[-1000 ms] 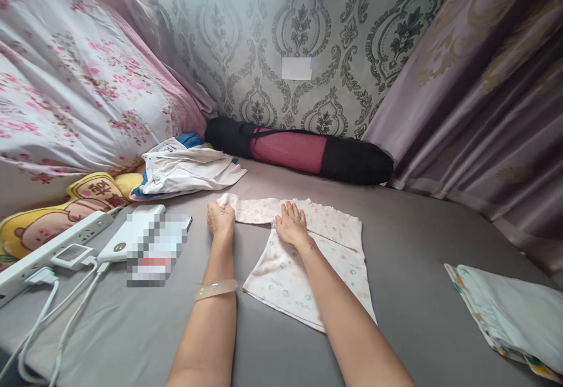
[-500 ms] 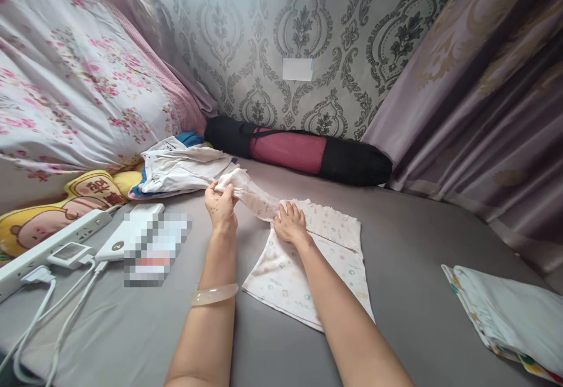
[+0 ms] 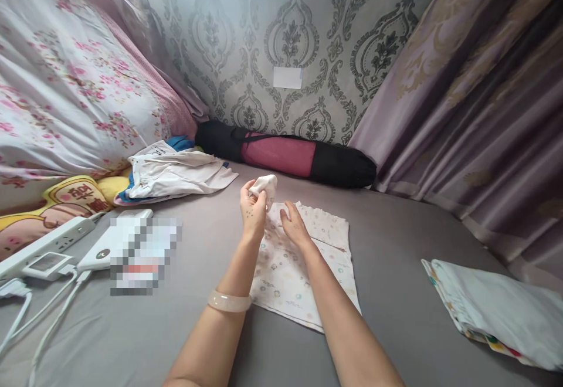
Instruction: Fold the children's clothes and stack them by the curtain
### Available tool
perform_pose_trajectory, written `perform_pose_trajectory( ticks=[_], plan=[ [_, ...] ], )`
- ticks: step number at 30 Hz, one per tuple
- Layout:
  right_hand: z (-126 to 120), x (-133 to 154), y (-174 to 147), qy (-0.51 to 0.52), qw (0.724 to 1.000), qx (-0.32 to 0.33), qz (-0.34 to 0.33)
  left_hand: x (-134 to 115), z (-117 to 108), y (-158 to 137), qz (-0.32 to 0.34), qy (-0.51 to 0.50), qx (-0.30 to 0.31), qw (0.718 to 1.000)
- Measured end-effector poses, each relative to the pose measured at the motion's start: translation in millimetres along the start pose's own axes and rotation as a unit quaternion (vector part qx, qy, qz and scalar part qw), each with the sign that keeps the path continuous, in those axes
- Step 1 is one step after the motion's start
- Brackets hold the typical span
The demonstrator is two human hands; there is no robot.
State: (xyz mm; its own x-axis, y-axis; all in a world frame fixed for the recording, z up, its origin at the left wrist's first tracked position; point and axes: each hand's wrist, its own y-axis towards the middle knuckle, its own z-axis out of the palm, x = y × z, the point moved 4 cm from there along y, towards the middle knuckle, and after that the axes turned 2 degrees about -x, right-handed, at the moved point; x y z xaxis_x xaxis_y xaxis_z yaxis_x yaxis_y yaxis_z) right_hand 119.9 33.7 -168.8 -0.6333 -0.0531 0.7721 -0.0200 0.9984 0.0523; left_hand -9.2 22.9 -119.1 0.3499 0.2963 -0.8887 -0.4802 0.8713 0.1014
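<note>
A white child's shirt (image 3: 285, 281) with a small pastel print lies spread on the grey sheet, its far right part folded over. My left hand (image 3: 254, 208) pinches the end of one sleeve and holds it raised above the shirt's left side. Over the upper middle of the shirt is my right hand (image 3: 295, 226), its fingers apart and holding nothing. Whether its underside touches the cloth I cannot tell. My right forearm covers part of the shirt. A pale bangle (image 3: 229, 301) circles my left forearm.
Rumpled white clothes (image 3: 176, 173) lie at the back left, near a rolled black and pink bag (image 3: 281, 155) along the wall. Left are a power strip (image 3: 65, 240), a white power bank (image 3: 116, 240) and cables. Folded cloth (image 3: 501, 311) sits at the right.
My left hand has brought the sleeve rightward, over the shirt. My right hand has loosened from pressing on the cloth. The camera view has shifted slightly.
</note>
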Motion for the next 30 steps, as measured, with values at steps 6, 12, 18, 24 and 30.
perform_pose_trajectory(
  ticks=[6,12,18,24,30],
  plan=[
    [-27.9,-30.4,-31.2,0.384,0.892,-0.084,0.224,17.6,12.7,-16.4,-0.013,0.048,0.055,0.997],
    [-39.1,-43.6,-51.7,0.497,0.815,-0.089,0.285,38.1,20.1,-28.8,-0.002,0.093,0.098,0.991],
    [-45.4,-48.9,-56.0,0.538,0.781,-0.090,0.305,54.7,23.0,-36.8,0.006,0.170,0.128,0.977],
    [-45.6,-52.9,-53.7,0.545,0.775,-0.075,0.312,61.5,29.7,-51.8,0.014,0.194,0.190,0.962],
    [-44.3,-52.3,-51.2,0.542,0.782,-0.051,0.303,75.6,35.8,-69.3,0.004,0.223,0.290,0.931]
  ],
)
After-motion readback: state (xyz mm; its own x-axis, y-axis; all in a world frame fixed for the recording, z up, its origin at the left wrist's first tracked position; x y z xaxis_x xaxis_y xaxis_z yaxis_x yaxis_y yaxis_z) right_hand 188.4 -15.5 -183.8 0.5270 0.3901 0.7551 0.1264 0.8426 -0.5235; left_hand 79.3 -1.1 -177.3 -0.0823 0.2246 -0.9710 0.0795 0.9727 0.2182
